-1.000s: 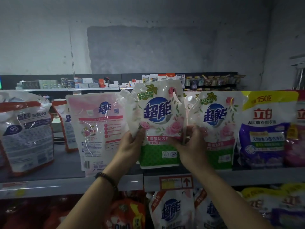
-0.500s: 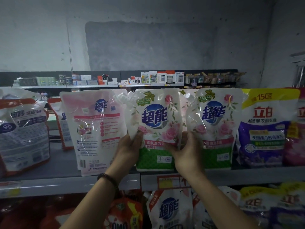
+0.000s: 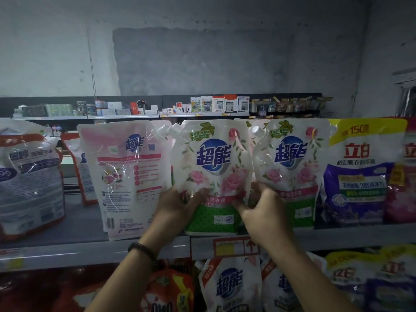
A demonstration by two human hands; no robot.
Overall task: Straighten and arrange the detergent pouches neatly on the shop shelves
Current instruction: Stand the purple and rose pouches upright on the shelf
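So the rose pouch [image 3: 213, 163] is the one being handled: white with pink roses and a green band at the bottom. It's standing upright on the grey shelf [image 3: 90, 251] with its base right at the front lip.

The left hand [image 3: 177, 208] has it by the lower left edge, thumb laid over the front and the other fingers out of sight behind. The right hand [image 3: 265, 212] grips the lower right edge with its fingers curled round it, wedged between this pouch and its twin [image 3: 290, 167], which touches it on the right.

Left of the rose pouch is a pink pouch [image 3: 130, 176] turned back-to-front, touching it too. Past the twin there's a purple and yellow pouch [image 3: 360, 176]. Far left, well apart, is an orange-trimmed pouch [image 3: 29, 183].

Right below the rose pouch is a red-framed price tag [image 3: 234, 246], with more pouches [image 3: 229, 284] under that. There's a dark bead bracelet [image 3: 144, 249] on the left wrist.
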